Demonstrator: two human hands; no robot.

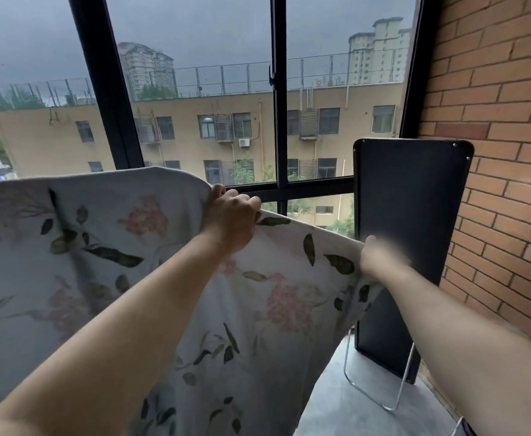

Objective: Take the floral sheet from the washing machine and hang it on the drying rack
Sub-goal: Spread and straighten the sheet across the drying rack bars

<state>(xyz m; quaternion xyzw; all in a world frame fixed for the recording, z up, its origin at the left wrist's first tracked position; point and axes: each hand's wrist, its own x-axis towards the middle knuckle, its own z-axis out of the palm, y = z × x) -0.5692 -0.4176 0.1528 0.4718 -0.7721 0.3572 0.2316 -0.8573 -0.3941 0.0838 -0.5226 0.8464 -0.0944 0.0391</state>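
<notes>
- The floral sheet (107,247) is out of the washing machine, so I judge the first half of the task done. No machine shows in this view.
- The sheet is held up, spread wide in front of the window (278,121), and it reaches past the left edge of the view and down past the bottom edge.
- The left hand (231,215) grips the sheet's top edge near the middle of the view, with its fingers curled tight over the hem and the cloth bunched under them.
- The right hand (380,254) is lower and to the right, at the sheet's right-hand edge, just in front of the black panel (409,199).
- This hand is blurred and its fingers cannot be told apart. The cloth hangs from it and runs in a line up to the other hand, so I judge that it is pinching the edge.
- No bar or rail of a drying rack can be made out. To the left the top edge runs fairly level, but whether it lies over something there or is only lifted, I cannot tell.
- The hanging therefore looks under way but unfinished. Left to do, by my reading: lay the top edge over the rack, let go with both hands and smooth the folds.
- The black panel leans against the brick wall (494,121), and thin metal legs (371,394) stand on the grey floor (336,410) at its foot.
</notes>
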